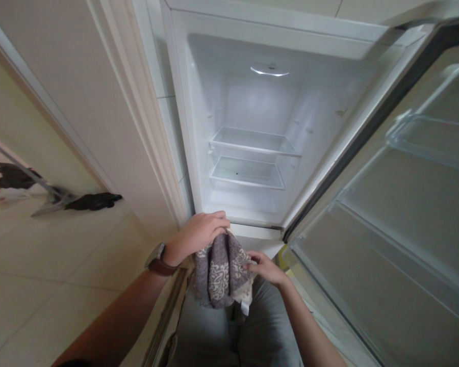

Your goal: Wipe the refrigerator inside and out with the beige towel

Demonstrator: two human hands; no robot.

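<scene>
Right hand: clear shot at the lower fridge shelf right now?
Probably yes: the fridge door stands open and nothing visible blocks the front of the lower shelf. The right hand does have hold of the patterned cloth, though, so it may need to let go first.

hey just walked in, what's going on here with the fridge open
A person in grey trousers is holding a bunched, patterned cloth in front of the open fridge. The left hand grasps the cloth near its top, and the right hand holds its right side. The cloth is outside the fridge, in front of the trousers. Inside, two shelves sit one above the other, and the door stands open on the right.
</scene>
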